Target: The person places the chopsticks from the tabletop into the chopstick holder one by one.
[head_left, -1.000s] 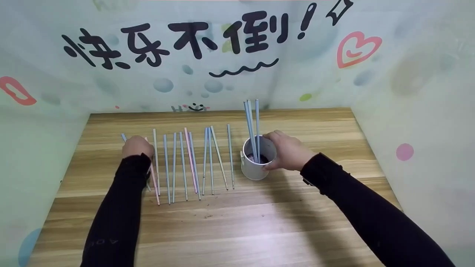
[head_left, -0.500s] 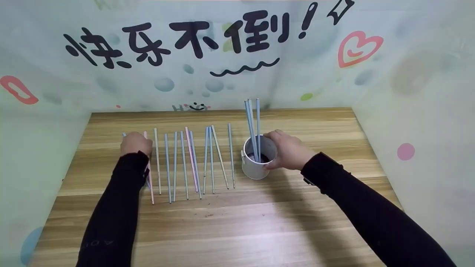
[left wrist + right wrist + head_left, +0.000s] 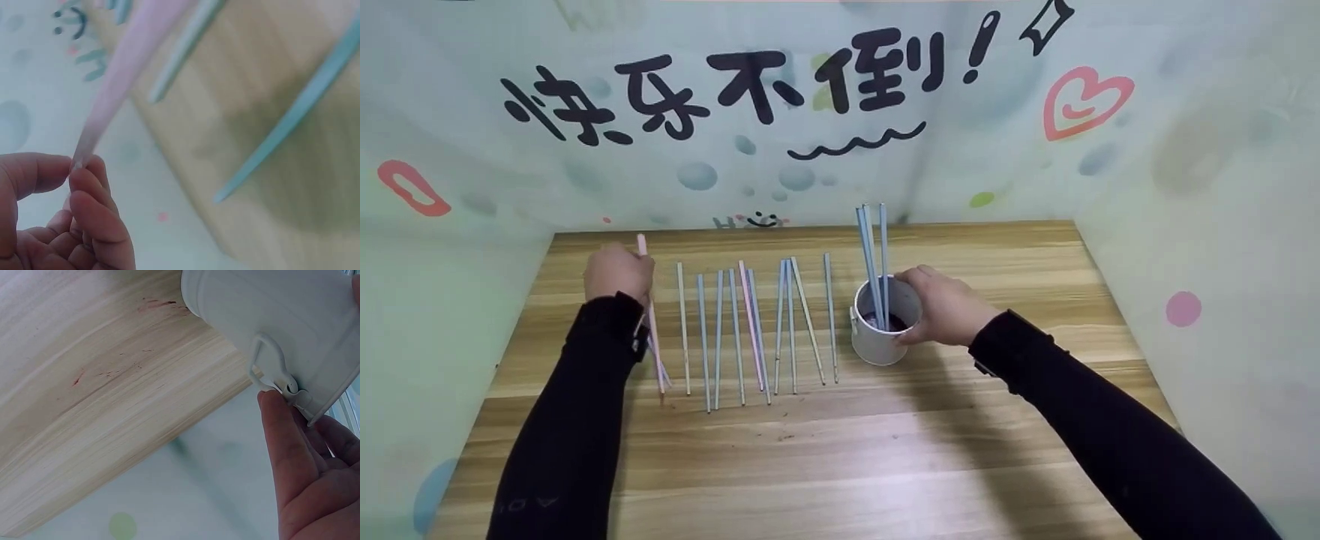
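My left hand (image 3: 619,276) pinches a pink chopstick (image 3: 653,330) near its upper end, at the left of the row. In the left wrist view, thumb and fingers meet on the tip of this chopstick (image 3: 121,79), and a blue chopstick (image 3: 287,124) lies on the table beyond it. On the right, my right hand (image 3: 949,304) grips the rim of a small white metal bucket (image 3: 877,349). A few blue chopsticks (image 3: 883,247) lean upright inside the bucket. The right wrist view shows the bucket's loop handle (image 3: 269,354) touching a finger.
Between hand and bucket, several chopsticks lie roughly parallel on the wooden table (image 3: 840,465), among them a pale green one (image 3: 683,330), a blue one (image 3: 703,337) and a pink one (image 3: 750,322). A printed cloth backdrop (image 3: 840,180) rises behind and at both sides.
My left hand has shifted left and toward the back, drawing the pink chopstick with it, away from the row. The right hand and bucket have stayed in place.
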The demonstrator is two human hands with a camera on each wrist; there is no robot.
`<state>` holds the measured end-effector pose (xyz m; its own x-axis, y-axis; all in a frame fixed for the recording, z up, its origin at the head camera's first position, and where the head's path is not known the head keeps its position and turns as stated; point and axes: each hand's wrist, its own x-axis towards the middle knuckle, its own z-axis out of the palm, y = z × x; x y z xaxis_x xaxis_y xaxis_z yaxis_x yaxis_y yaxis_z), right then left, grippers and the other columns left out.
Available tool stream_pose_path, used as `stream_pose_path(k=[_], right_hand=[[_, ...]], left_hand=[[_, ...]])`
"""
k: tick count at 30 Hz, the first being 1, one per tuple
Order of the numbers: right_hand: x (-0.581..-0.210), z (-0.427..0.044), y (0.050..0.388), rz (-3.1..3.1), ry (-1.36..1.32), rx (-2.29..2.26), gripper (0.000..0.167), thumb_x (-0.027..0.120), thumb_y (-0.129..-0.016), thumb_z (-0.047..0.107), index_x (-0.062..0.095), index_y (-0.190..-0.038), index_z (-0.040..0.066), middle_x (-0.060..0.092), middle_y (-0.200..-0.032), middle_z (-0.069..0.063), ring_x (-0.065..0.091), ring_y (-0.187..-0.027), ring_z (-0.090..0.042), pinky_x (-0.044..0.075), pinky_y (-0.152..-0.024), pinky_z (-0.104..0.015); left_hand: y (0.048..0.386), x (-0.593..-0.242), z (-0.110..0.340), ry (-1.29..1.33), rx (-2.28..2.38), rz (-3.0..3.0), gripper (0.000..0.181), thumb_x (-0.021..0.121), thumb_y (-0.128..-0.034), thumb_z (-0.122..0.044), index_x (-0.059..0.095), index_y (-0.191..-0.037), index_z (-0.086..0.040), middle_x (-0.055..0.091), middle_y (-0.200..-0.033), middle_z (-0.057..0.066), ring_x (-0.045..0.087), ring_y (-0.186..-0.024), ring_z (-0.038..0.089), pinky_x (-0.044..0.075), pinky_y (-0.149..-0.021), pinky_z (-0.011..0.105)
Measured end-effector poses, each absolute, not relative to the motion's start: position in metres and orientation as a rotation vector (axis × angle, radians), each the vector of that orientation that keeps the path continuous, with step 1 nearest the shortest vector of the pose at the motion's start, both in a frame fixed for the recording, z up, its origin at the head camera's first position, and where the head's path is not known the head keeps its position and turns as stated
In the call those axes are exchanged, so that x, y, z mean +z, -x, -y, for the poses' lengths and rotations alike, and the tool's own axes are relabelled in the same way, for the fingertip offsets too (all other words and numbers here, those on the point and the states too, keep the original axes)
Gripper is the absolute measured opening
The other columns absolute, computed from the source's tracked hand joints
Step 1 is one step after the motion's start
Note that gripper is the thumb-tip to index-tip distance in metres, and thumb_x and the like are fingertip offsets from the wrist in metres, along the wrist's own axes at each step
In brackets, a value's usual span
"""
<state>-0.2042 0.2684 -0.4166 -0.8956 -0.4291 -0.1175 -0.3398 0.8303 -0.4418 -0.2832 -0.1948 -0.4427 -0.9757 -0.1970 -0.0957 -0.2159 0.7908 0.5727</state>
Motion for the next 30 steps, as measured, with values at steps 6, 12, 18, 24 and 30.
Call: stream_pose_path(k=[6, 12, 18, 24, 30], right_hand=[[-0.417, -0.269, 0.204, -2.799, 0.586, -0.617, 0.093, 0.100, -0.077, 0.023, 0.052, -0.150, -0.007, 0.062, -0.141, -0.024, 0.065, -0.127, -0.044, 0.054, -0.111, -0.057], [-0.417, -0.268, 0.205, -2.797, 0.588, -0.634, 0.092, 0.100, -0.077, 0.022, 0.053, -0.150, -0.007, 0.062, -0.140, -0.024, 0.065, -0.127, -0.044, 0.054, -0.110, -0.057], [-0.418, -0.269, 0.205, -2.805, 0.606, -0.629, 0.091, 0.101, -0.076, 0.023, 0.054, -0.149, -0.007, 0.062, -0.139, -0.024, 0.065, -0.126, -0.044, 0.054, -0.110, -0.057], [-0.417, -0.269, 0.204, -2.803, 0.594, -0.631, 0.092, 0.101, -0.076, 0.024, 0.054, -0.149, -0.006, 0.062, -0.139, -0.025, 0.065, -0.125, -0.045, 0.054, -0.108, -0.058], [-0.418, -0.269, 0.205, -2.805, 0.592, -0.633, 0.091, 0.101, -0.076, 0.023, 0.054, -0.149, -0.006, 0.062, -0.139, -0.025, 0.065, -0.126, -0.045, 0.054, -0.109, -0.058]], left_hand=[[0.285, -0.421, 0.196, 0.371, 1.006, -2.930, 0.040, 0.050, -0.1118, -0.019, 0.067, -0.129, 0.013, 0.070, -0.125, 0.032, 0.066, -0.103, 0.041, 0.054, -0.085, 0.044], [0.286, -0.402, 0.193, 0.413, 1.135, -2.917, 0.045, 0.048, -0.1122, -0.024, 0.061, -0.139, 0.010, 0.067, -0.128, 0.030, 0.066, -0.102, 0.030, 0.053, -0.081, 0.033], [0.287, -0.387, 0.183, 0.405, 1.383, -2.851, 0.043, 0.049, -0.1115, -0.022, 0.057, -0.140, 0.010, 0.068, -0.114, 0.019, 0.062, -0.060, -0.004, 0.053, -0.060, 0.013], [0.285, -0.373, 0.169, 0.335, 1.483, -2.845, 0.043, 0.047, -0.1136, -0.022, 0.053, -0.144, 0.008, 0.067, -0.114, 0.014, 0.064, -0.063, -0.003, 0.056, -0.065, 0.013], [0.283, -0.362, 0.153, 0.257, 1.593, -2.833, 0.038, 0.048, -0.1145, -0.022, 0.052, -0.140, 0.006, 0.066, -0.108, 0.012, 0.068, -0.064, -0.002, 0.061, -0.069, 0.018]])
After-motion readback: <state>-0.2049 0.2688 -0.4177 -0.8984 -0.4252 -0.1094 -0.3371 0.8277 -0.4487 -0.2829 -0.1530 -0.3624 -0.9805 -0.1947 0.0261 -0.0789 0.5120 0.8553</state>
